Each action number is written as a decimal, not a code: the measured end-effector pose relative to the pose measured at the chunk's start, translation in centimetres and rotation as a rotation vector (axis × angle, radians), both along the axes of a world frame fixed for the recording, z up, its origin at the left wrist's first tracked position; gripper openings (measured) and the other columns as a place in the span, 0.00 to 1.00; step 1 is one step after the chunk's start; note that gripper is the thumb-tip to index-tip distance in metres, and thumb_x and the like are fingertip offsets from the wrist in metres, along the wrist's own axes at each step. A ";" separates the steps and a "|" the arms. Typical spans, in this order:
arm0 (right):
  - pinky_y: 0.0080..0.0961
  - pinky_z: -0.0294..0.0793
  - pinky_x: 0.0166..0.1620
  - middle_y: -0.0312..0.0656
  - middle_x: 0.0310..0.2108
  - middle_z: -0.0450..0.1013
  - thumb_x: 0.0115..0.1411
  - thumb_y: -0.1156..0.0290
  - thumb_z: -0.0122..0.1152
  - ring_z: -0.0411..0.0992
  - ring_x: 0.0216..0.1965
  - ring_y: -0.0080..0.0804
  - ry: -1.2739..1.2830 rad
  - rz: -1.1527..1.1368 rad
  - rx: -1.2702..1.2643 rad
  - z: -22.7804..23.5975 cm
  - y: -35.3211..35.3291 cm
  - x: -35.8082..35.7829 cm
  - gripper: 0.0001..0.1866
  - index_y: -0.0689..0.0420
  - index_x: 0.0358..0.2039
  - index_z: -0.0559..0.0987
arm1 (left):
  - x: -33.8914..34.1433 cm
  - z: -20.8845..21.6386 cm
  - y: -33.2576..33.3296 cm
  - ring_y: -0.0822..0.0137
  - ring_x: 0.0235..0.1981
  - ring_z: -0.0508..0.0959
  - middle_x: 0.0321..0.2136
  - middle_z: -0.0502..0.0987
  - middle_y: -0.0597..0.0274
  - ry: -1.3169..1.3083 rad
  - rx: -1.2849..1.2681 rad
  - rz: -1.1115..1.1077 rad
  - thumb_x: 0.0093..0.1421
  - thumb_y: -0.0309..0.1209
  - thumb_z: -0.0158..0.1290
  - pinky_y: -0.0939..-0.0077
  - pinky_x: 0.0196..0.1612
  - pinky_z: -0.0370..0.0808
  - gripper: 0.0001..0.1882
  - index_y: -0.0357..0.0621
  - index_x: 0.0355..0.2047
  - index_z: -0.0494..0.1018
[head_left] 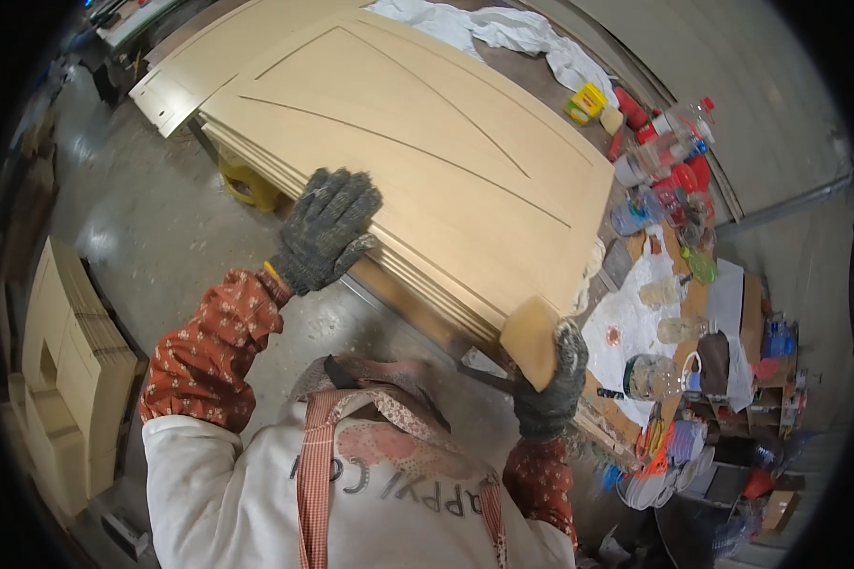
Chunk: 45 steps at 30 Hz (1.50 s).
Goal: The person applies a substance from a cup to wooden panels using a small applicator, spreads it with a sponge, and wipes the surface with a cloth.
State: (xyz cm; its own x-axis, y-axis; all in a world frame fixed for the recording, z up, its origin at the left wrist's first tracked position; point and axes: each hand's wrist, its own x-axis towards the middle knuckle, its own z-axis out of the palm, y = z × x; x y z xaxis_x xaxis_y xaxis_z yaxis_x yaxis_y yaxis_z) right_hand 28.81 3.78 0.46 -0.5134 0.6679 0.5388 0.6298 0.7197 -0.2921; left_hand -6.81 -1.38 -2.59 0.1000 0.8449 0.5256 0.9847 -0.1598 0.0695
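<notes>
A large cream panel (pixel 427 142) with grooved lines lies flat on top of a stack of similar panels. My left hand (pixel 327 228), in a dark grey knitted glove, rests on its near edge with the fingers stretched out. At the panel's near right corner, my gloved right hand (pixel 558 389) grips a tan sponge-like pad (pixel 529 343). The pad is tilted up on its edge beside the corner; whether it touches the panel I cannot tell. The right fingers are partly hidden behind the pad.
Bottles and jars (pixel 654 375) crowd the bench on the right, with a white cloth (pixel 626 322) beneath some. A yellow box (pixel 586 102) and another white cloth (pixel 512 33) lie beyond the panel. More cream panels (pixel 72 370) stand stacked on the floor at left.
</notes>
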 end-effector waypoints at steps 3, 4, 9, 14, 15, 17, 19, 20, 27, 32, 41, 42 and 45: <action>0.46 0.65 0.54 0.55 0.48 0.68 0.43 0.70 0.64 0.66 0.51 0.57 -0.046 0.033 0.016 -0.6 0.0 -2.0 0.30 0.62 0.49 0.71 | -1.6 -2.6 -4.1 0.48 0.62 0.58 0.59 0.60 0.44 -0.092 0.046 0.141 0.58 0.37 0.51 0.53 0.64 0.51 0.29 0.38 0.58 0.60; 0.46 0.65 0.54 0.55 0.48 0.68 0.43 0.70 0.64 0.66 0.51 0.57 -0.043 0.046 0.018 0.1 -0.4 -3.9 0.30 0.62 0.49 0.71 | -1.9 -3.8 -5.9 0.47 0.62 0.57 0.59 0.59 0.43 -0.184 0.083 0.207 0.58 0.35 0.52 0.54 0.64 0.51 0.29 0.38 0.58 0.60; 0.42 0.64 0.54 0.51 0.51 0.65 0.41 0.66 0.64 0.64 0.53 0.51 -0.151 0.297 0.025 1.0 0.8 -17.2 0.35 0.55 0.54 0.68 | 0.4 -12.3 -15.7 0.47 0.60 0.60 0.58 0.61 0.45 -0.439 -0.153 0.408 0.57 0.37 0.52 0.57 0.61 0.56 0.31 0.39 0.58 0.60; 0.38 0.67 0.52 0.46 0.53 0.65 0.46 0.72 0.57 0.64 0.53 0.43 -0.144 0.531 0.151 1.1 1.5 -33.4 0.33 0.47 0.57 0.67 | 1.9 -16.3 -22.9 0.46 0.52 0.69 0.50 0.69 0.46 -0.611 -0.228 0.471 0.54 0.38 0.54 0.56 0.53 0.67 0.26 0.43 0.53 0.66; 0.39 0.68 0.49 0.45 0.53 0.65 0.47 0.72 0.56 0.66 0.50 0.43 -0.306 0.545 0.050 3.1 0.6 -36.7 0.32 0.48 0.57 0.66 | 1.7 -17.3 -24.3 0.47 0.51 0.69 0.49 0.70 0.46 -0.622 -0.256 0.540 0.53 0.38 0.55 0.56 0.54 0.66 0.25 0.43 0.51 0.68; 0.40 0.68 0.49 0.45 0.53 0.65 0.48 0.72 0.55 0.67 0.49 0.43 -0.235 0.582 0.086 1.6 1.5 -42.4 0.32 0.48 0.57 0.66 | 1.0 -16.5 -25.3 0.48 0.51 0.70 0.49 0.71 0.47 -0.600 -0.294 0.626 0.53 0.40 0.54 0.56 0.54 0.66 0.25 0.44 0.49 0.69; 0.41 0.68 0.48 0.44 0.53 0.65 0.48 0.71 0.55 0.67 0.48 0.43 -0.165 0.627 0.122 1.8 1.2 -47.0 0.31 0.48 0.57 0.65 | 0.0 -16.0 -26.3 0.48 0.51 0.70 0.49 0.71 0.48 -0.575 -0.300 0.671 0.53 0.41 0.54 0.57 0.54 0.66 0.25 0.44 0.49 0.69; 0.42 0.67 0.47 0.45 0.51 0.65 0.52 0.69 0.52 0.67 0.47 0.43 -0.236 0.617 0.097 2.5 1.0 -48.7 0.28 0.48 0.57 0.65 | -0.3 -15.9 -26.6 0.48 0.51 0.69 0.49 0.71 0.48 -0.604 -0.307 0.704 0.53 0.42 0.54 0.57 0.54 0.65 0.25 0.44 0.49 0.69; 0.34 0.66 0.54 0.49 0.49 0.69 0.46 0.68 0.65 0.67 0.51 0.46 0.034 0.826 -0.154 3.6 3.6 -57.0 0.31 0.54 0.53 0.69 | -0.1 -16.3 -26.3 0.49 0.51 0.69 0.49 0.71 0.50 -0.727 -0.363 0.888 0.53 0.43 0.54 0.56 0.55 0.64 0.25 0.46 0.49 0.69; 0.30 0.69 0.54 0.48 0.51 0.69 0.43 0.70 0.69 0.69 0.51 0.41 0.047 0.912 -0.227 4.9 13.6 -55.5 0.36 0.57 0.55 0.67 | -2.9 -17.3 -24.9 0.50 0.50 0.70 0.47 0.72 0.51 -0.741 -0.261 1.032 0.53 0.43 0.52 0.57 0.53 0.66 0.24 0.46 0.48 0.70; 0.32 0.70 0.51 0.45 0.49 0.70 0.43 0.70 0.71 0.70 0.49 0.41 -0.078 1.027 -0.151 5.2 13.1 -52.3 0.33 0.55 0.52 0.70 | -12.5 -12.1 -16.8 0.51 0.49 0.72 0.47 0.73 0.51 -0.479 -0.169 0.862 0.55 0.37 0.54 0.59 0.51 0.68 0.21 0.44 0.49 0.70; 0.32 0.70 0.51 0.45 0.50 0.70 0.43 0.70 0.71 0.70 0.49 0.42 -0.011 0.993 -0.061 5.0 14.0 -52.6 0.33 0.55 0.52 0.70 | -13.2 -11.0 -15.4 0.51 0.49 0.72 0.47 0.73 0.51 -0.489 -0.167 0.867 0.55 0.37 0.54 0.59 0.51 0.68 0.21 0.44 0.49 0.70; 0.33 0.73 0.48 0.46 0.47 0.71 0.42 0.68 0.73 0.72 0.46 0.40 0.096 0.994 -0.199 4.9 15.1 -52.9 0.33 0.55 0.51 0.71 | -14.7 -9.6 -12.5 0.51 0.48 0.73 0.47 0.73 0.51 -0.540 -0.005 0.701 0.55 0.35 0.54 0.60 0.50 0.70 0.20 0.44 0.47 0.72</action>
